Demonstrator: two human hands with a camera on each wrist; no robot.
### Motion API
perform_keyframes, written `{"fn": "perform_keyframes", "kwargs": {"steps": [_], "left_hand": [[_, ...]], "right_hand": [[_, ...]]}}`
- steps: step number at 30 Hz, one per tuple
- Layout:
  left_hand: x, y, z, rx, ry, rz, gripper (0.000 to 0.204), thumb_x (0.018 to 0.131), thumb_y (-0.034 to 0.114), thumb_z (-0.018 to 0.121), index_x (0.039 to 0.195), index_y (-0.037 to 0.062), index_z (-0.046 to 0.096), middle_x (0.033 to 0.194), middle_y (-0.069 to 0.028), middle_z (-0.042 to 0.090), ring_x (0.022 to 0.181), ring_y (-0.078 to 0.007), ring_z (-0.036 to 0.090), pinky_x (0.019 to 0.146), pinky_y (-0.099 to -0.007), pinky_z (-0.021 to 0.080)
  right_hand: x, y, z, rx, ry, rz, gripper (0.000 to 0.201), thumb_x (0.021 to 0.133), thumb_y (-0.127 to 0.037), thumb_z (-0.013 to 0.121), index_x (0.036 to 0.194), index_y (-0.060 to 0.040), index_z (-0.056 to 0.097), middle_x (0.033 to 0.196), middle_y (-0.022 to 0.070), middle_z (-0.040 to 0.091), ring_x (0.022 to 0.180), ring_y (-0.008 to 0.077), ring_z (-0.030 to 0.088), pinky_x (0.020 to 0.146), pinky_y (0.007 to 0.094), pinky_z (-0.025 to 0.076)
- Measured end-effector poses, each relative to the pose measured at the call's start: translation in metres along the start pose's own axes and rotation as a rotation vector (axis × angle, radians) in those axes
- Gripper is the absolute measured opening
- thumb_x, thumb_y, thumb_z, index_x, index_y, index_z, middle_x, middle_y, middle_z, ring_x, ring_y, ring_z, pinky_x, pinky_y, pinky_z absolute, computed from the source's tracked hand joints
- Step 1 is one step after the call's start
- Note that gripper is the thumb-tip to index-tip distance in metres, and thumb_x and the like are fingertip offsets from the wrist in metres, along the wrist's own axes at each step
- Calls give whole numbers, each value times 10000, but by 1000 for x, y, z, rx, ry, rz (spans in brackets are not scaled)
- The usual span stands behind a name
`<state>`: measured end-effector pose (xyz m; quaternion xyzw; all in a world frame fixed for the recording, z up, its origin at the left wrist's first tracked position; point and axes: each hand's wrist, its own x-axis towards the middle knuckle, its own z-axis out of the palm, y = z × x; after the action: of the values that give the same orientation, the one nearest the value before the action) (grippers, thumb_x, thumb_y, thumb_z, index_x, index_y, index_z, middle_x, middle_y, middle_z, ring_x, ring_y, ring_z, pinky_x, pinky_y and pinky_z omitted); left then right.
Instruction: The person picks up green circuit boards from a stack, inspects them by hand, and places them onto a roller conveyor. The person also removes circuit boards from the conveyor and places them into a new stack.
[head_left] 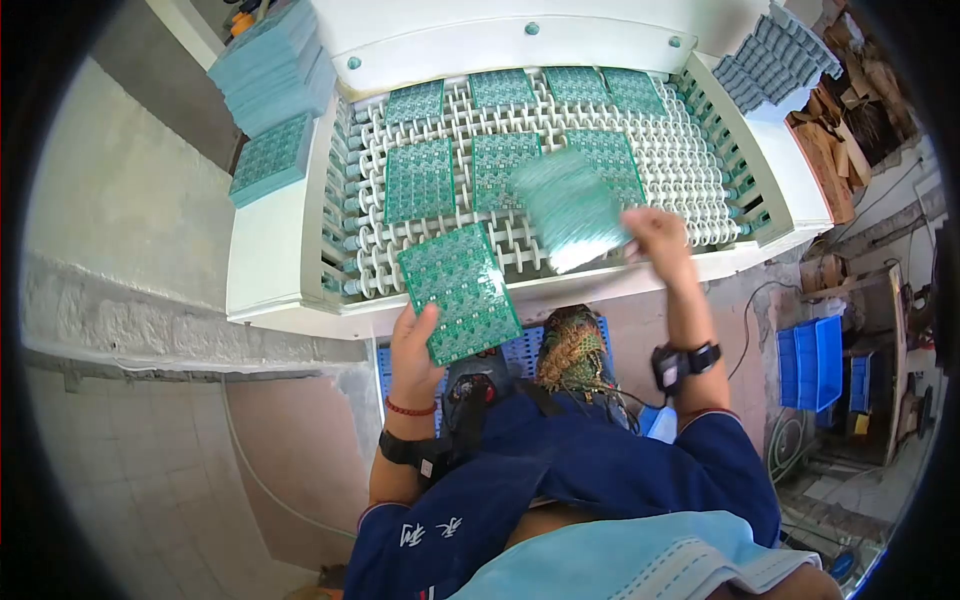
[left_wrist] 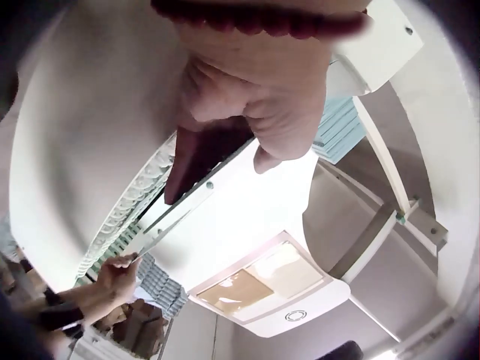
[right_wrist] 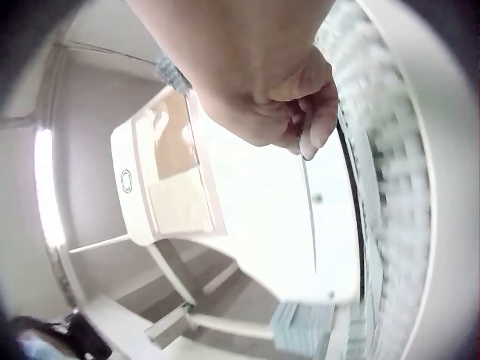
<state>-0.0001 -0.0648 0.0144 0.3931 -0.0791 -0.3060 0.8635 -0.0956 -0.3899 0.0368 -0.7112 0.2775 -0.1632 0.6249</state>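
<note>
My left hand (head_left: 410,350) holds a green circuit board panel (head_left: 460,295) by its lower left edge, with the thumb on its face. That panel is tilted over the front of a white roller conveyor (head_left: 690,190). On the right, my right hand (head_left: 657,240) pinches another circuit board panel (head_left: 570,210) by its right edge. This one is blurred and overlaps panels on the rollers in the head view. Seen from the right wrist, it is a thin edge (right_wrist: 310,217) below the fingertips. Several green panels (head_left: 420,180) lie in rows on the rollers.
Stacked panels with pale blue sides (head_left: 275,80) stand on the conveyor's left side, a shorter green-topped stack (head_left: 272,160) in front. Grey-blue stacked pieces (head_left: 775,60) sit at the back right. A white machine housing (head_left: 440,45) rises behind. Blue bins (head_left: 810,365) are at right.
</note>
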Motion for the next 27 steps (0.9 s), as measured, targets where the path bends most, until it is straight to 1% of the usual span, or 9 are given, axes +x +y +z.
{"fn": "perform_keyframes", "kwargs": {"steps": [5,7,11,14,17,18,20,26,27], "left_hand": [[-12,11,-30,-133,-82,-48,418,930,159,404,1260,-97,395,1186,-177,544,1054,-252,564,911,-365,456],[-12,9,-33,-123,-102,-58,413,928,149,411,1259,-98,395,1189,-178,543,1053,-248,565,906,-360,459],[-12,12,-22,-60,-62,-44,397,921,121,434,1248,-101,404,1185,-176,545,1042,-233,571,892,-348,470],[-8,10,-19,-24,-41,-54,377,914,97,459,1238,-94,422,1176,-163,553,1029,-219,577,882,-341,477],[-2,11,-12,-12,-42,-62,359,913,81,477,1232,-78,440,1166,-149,562,1021,-207,579,875,-338,482],[1,11,-9,-10,-52,-60,353,913,77,482,1230,-73,445,1163,-144,565,1019,-203,580,873,-337,484],[6,11,-8,19,-24,-74,340,908,82,505,1219,-53,465,1142,-133,578,982,-192,596,847,-332,498],[24,35,-19,297,89,-32,238,891,93,553,1096,-30,563,998,-83,641,887,-139,614,743,-287,506],[31,39,-20,465,133,32,330,863,150,602,1129,-36,540,949,-101,655,827,-195,632,707,-301,493]], "right_hand": [[77,26,-131,-326,435,-99,263,811,-236,666,880,18,676,659,57,612,505,106,553,465,263,460],[86,24,-150,-611,469,-20,275,784,-263,687,885,-7,686,663,80,623,525,133,572,515,294,473],[74,30,-129,-1094,678,-312,305,735,-315,722,895,-56,701,730,126,663,653,211,629,601,297,476],[42,8,-63,-733,487,-274,289,742,-292,731,905,-55,703,748,100,673,670,166,632,602,278,477],[-8,5,27,-321,-128,-185,262,765,-215,738,933,-20,690,790,33,666,704,80,594,619,246,486],[-24,10,54,-21,-317,-185,292,768,-220,742,956,-6,677,762,40,656,666,82,589,585,237,489],[-43,9,91,109,-561,28,229,797,-183,713,910,10,662,701,42,634,548,65,568,443,193,454],[-27,7,93,195,-348,64,154,823,-124,671,835,27,645,619,38,598,476,72,565,399,181,469],[-21,7,85,111,-315,59,170,810,-139,684,836,25,648,618,47,604,469,84,565,400,202,466]]}}
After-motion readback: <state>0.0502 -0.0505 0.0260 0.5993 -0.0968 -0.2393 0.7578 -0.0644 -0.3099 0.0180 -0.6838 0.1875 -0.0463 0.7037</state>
